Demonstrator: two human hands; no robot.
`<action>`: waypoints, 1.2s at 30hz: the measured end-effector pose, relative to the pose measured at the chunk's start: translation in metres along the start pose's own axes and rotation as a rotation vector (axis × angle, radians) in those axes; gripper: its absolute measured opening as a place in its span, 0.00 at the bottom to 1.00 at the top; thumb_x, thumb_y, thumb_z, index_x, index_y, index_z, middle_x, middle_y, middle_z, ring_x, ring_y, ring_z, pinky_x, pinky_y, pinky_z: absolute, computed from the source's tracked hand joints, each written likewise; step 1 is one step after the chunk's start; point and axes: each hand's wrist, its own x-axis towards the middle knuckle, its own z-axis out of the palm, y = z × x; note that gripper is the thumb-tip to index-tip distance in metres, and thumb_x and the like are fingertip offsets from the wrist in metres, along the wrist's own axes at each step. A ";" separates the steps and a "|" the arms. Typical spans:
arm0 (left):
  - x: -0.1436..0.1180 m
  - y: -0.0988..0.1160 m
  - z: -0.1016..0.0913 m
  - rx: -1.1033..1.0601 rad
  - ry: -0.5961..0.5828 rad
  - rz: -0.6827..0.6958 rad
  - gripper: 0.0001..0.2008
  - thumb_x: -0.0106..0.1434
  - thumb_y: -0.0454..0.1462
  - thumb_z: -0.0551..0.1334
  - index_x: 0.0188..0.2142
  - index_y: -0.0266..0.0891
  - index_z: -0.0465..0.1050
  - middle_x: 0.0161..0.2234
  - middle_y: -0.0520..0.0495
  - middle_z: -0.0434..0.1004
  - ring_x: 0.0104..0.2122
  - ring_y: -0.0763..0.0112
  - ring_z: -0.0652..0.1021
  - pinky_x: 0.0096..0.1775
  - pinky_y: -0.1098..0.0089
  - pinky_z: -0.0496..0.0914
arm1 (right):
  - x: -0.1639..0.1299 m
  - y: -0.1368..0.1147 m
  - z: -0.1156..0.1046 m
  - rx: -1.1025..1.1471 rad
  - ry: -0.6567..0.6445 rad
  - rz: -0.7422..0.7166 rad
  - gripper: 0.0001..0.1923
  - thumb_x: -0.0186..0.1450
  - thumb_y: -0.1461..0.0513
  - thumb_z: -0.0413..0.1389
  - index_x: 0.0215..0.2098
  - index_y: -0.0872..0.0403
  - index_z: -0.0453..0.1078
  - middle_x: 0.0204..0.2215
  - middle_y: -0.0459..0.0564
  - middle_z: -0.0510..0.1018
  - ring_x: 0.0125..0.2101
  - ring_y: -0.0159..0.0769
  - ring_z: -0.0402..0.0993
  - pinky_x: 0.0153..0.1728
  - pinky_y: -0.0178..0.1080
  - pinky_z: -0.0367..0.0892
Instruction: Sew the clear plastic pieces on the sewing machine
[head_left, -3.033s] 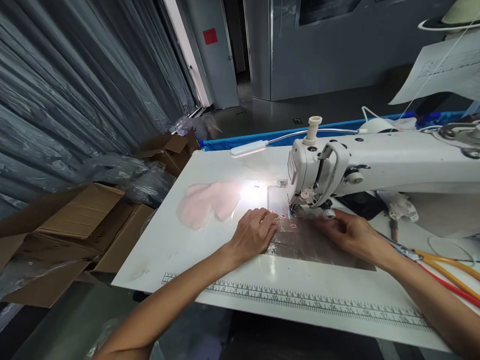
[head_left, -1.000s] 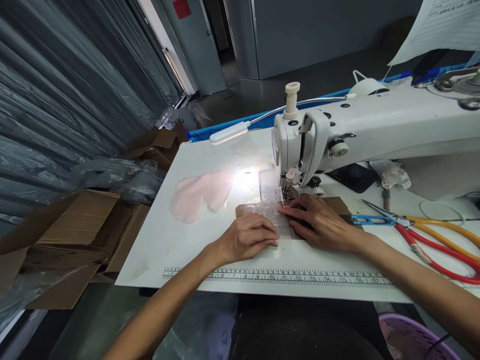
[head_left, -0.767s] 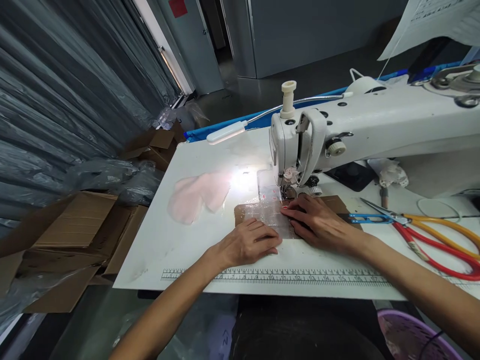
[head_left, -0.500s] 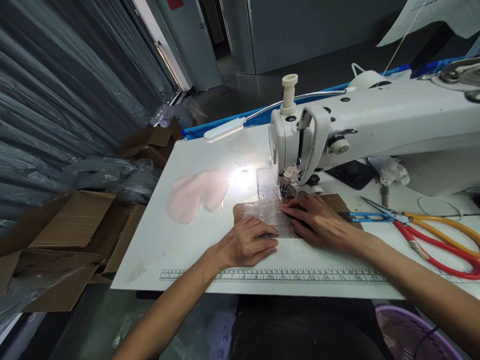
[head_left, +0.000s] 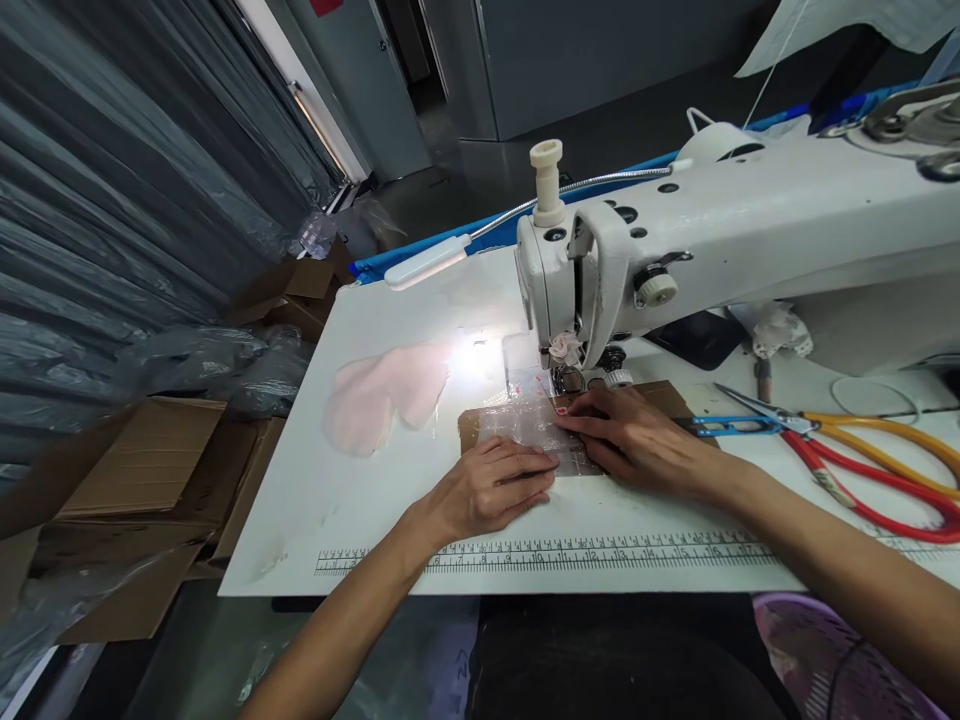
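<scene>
A brown card under clear plastic (head_left: 510, 428) lies flat on the white sewing table (head_left: 360, 510), just in front of the needle of the white sewing machine (head_left: 720, 250). My left hand (head_left: 487, 485) rests palm down on the card's near left edge, fingers together. My right hand (head_left: 634, 440) presses flat on the card's right half, fingertips close to the presser foot (head_left: 559, 378).
A pink fabric piece (head_left: 382, 395) lies left of the machine under the lamp (head_left: 427, 268). Red and yellow scissors (head_left: 885, 470) and blue snips (head_left: 731, 425) lie at right. Cardboard boxes (head_left: 150, 480) sit on the floor at left, a purple basket (head_left: 847, 660) at bottom right. A printed ruler (head_left: 570, 553) runs along the table's front edge.
Three seconds ago the plastic-covered piece lay further right and nearer. It has been turned and slid left against the needle. Over the last second my hands have hardly moved.
</scene>
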 end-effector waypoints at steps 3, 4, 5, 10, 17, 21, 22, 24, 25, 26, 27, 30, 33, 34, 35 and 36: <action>0.000 0.000 0.000 -0.006 -0.006 -0.005 0.13 0.64 0.34 0.64 0.49 0.36 0.71 0.48 0.38 0.78 0.46 0.64 0.79 0.45 0.61 0.76 | 0.000 0.001 0.000 -0.011 0.001 -0.020 0.19 0.68 0.64 0.47 0.54 0.54 0.71 0.49 0.58 0.73 0.50 0.45 0.68 0.51 0.55 0.68; 0.000 0.000 0.001 -0.010 -0.005 -0.005 0.13 0.64 0.34 0.64 0.49 0.35 0.71 0.48 0.38 0.79 0.46 0.64 0.79 0.46 0.60 0.76 | -0.001 0.001 0.000 -0.011 -0.001 -0.024 0.19 0.68 0.65 0.46 0.54 0.54 0.70 0.50 0.57 0.73 0.50 0.45 0.68 0.52 0.55 0.68; 0.000 0.000 0.001 -0.012 -0.004 -0.004 0.13 0.65 0.34 0.64 0.49 0.35 0.71 0.47 0.38 0.79 0.46 0.64 0.79 0.46 0.60 0.76 | -0.001 0.001 0.000 -0.014 -0.001 -0.026 0.19 0.68 0.65 0.46 0.54 0.54 0.70 0.50 0.57 0.73 0.50 0.45 0.68 0.52 0.55 0.68; 0.000 0.001 0.001 0.014 0.006 -0.009 0.10 0.64 0.32 0.64 0.46 0.35 0.72 0.46 0.39 0.79 0.46 0.64 0.79 0.47 0.59 0.75 | -0.001 0.002 0.001 -0.027 0.009 -0.035 0.18 0.69 0.65 0.46 0.53 0.55 0.71 0.50 0.57 0.73 0.51 0.46 0.68 0.53 0.55 0.68; 0.000 0.003 0.003 0.064 -0.008 -0.045 0.07 0.64 0.31 0.63 0.43 0.36 0.72 0.42 0.43 0.80 0.37 0.68 0.79 0.41 0.62 0.73 | -0.001 -0.001 0.000 0.048 0.040 0.022 0.18 0.69 0.64 0.46 0.54 0.56 0.71 0.51 0.58 0.73 0.52 0.45 0.69 0.54 0.53 0.68; -0.001 0.002 0.004 0.065 0.012 -0.043 0.04 0.64 0.31 0.63 0.40 0.36 0.72 0.42 0.44 0.81 0.37 0.69 0.79 0.41 0.63 0.72 | -0.004 -0.002 -0.005 0.141 0.050 0.071 0.19 0.69 0.63 0.47 0.56 0.55 0.69 0.49 0.57 0.73 0.49 0.42 0.70 0.52 0.49 0.70; -0.001 0.002 0.004 0.067 0.016 -0.044 0.03 0.64 0.31 0.63 0.39 0.36 0.72 0.42 0.44 0.81 0.37 0.69 0.78 0.41 0.63 0.72 | -0.005 -0.003 -0.006 0.158 0.040 0.073 0.19 0.69 0.63 0.48 0.56 0.54 0.69 0.49 0.57 0.73 0.48 0.41 0.71 0.51 0.48 0.71; -0.001 0.002 0.004 0.070 0.012 -0.048 0.02 0.64 0.32 0.62 0.38 0.37 0.72 0.42 0.44 0.81 0.37 0.70 0.78 0.42 0.63 0.72 | -0.008 -0.004 -0.009 0.172 -0.002 0.059 0.19 0.68 0.64 0.48 0.56 0.51 0.70 0.47 0.56 0.73 0.46 0.40 0.71 0.49 0.46 0.72; -0.001 0.003 0.004 0.072 0.008 -0.049 0.02 0.64 0.32 0.62 0.38 0.37 0.73 0.42 0.44 0.81 0.37 0.70 0.78 0.42 0.63 0.72 | -0.009 -0.005 -0.011 0.163 -0.032 0.043 0.20 0.68 0.64 0.49 0.56 0.50 0.70 0.47 0.55 0.72 0.46 0.40 0.71 0.47 0.46 0.72; -0.001 0.003 0.004 0.074 0.006 -0.051 0.02 0.64 0.32 0.62 0.38 0.37 0.73 0.42 0.45 0.81 0.38 0.70 0.78 0.43 0.63 0.72 | -0.010 -0.006 -0.012 0.147 -0.061 0.026 0.20 0.67 0.64 0.49 0.55 0.49 0.71 0.46 0.55 0.72 0.46 0.41 0.71 0.46 0.46 0.72; -0.001 0.003 0.004 0.075 0.007 -0.053 0.02 0.64 0.32 0.62 0.38 0.37 0.73 0.43 0.45 0.81 0.38 0.70 0.78 0.43 0.63 0.71 | -0.010 -0.006 -0.012 0.126 -0.084 0.011 0.20 0.67 0.65 0.49 0.55 0.49 0.71 0.46 0.55 0.72 0.45 0.41 0.71 0.45 0.46 0.72; -0.002 0.003 0.005 0.079 0.000 -0.064 0.02 0.65 0.32 0.62 0.38 0.38 0.73 0.43 0.46 0.80 0.38 0.71 0.78 0.44 0.62 0.71 | -0.010 -0.008 -0.011 0.062 -0.113 -0.017 0.19 0.67 0.64 0.49 0.53 0.47 0.73 0.46 0.56 0.71 0.45 0.42 0.70 0.43 0.47 0.72; -0.003 0.004 0.004 0.068 -0.007 -0.077 0.04 0.66 0.35 0.61 0.40 0.38 0.73 0.44 0.46 0.80 0.38 0.71 0.78 0.46 0.61 0.70 | -0.010 -0.009 -0.010 0.035 -0.111 -0.027 0.18 0.68 0.63 0.49 0.52 0.46 0.73 0.45 0.56 0.71 0.44 0.43 0.70 0.42 0.47 0.71; -0.003 0.004 0.002 0.061 0.002 -0.080 0.07 0.66 0.38 0.62 0.41 0.38 0.73 0.45 0.44 0.79 0.38 0.69 0.78 0.46 0.60 0.70 | -0.010 -0.009 -0.010 0.034 -0.110 -0.025 0.18 0.67 0.63 0.49 0.52 0.46 0.73 0.45 0.56 0.71 0.44 0.43 0.70 0.42 0.47 0.71; -0.003 0.003 0.001 0.056 0.022 -0.086 0.12 0.66 0.42 0.62 0.43 0.37 0.73 0.45 0.43 0.79 0.39 0.67 0.78 0.46 0.59 0.70 | -0.010 -0.009 -0.010 0.036 -0.108 -0.020 0.18 0.67 0.63 0.49 0.52 0.46 0.73 0.44 0.55 0.71 0.44 0.43 0.70 0.42 0.48 0.71; -0.001 0.002 -0.001 0.057 0.045 -0.096 0.16 0.65 0.47 0.61 0.45 0.37 0.73 0.46 0.41 0.78 0.39 0.65 0.77 0.45 0.58 0.70 | -0.010 -0.009 -0.009 0.038 -0.109 -0.016 0.19 0.67 0.63 0.50 0.53 0.45 0.73 0.45 0.55 0.71 0.44 0.43 0.70 0.43 0.47 0.71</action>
